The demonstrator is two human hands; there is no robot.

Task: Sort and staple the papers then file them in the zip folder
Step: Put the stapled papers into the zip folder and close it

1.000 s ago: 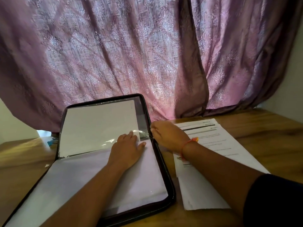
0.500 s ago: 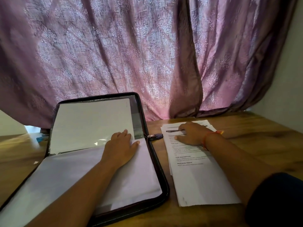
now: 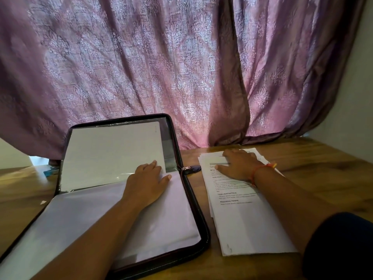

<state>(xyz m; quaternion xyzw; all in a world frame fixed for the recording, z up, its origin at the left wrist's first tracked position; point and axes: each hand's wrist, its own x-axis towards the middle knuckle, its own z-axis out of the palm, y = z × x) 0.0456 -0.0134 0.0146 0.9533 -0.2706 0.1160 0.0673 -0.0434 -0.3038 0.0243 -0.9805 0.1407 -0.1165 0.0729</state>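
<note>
1. Black-edged and lying open on the wooden table (image 3: 314, 170), the zip folder (image 3: 201, 229) has its far half propped up against the curtain (image 3: 141, 67), and its near half flat toward the person.
2. White sheets (image 3: 113, 154) sit behind a clear sleeve in the raised half; a pale sheet (image 3: 161, 223) covers the flat half.
3. The left hand (image 3: 145, 184) rests flat on the papers inside the folder, near the fold, with its fingers straight and slightly spread and the fingertips lying over the lower edge of the sleeved sheets.
4. The folder's zip pull (image 3: 192, 168) lies on the table just beside the right edge of the folder, between the folder and the loose pile.
5. A stack of printed papers (image 3: 242, 219) lies on the table just to the right of the folder, its sheets a little fanned at the far end.
6. The right hand (image 3: 239, 165) lies palm down on the top of that stack, fingers extended and pressing on the paper, holding nothing; a red thread bracelet (image 3: 260, 170) circles the wrist.
7. A small blue object (image 3: 50, 171), too hidden to identify, shows on the table left of the folder.
</note>
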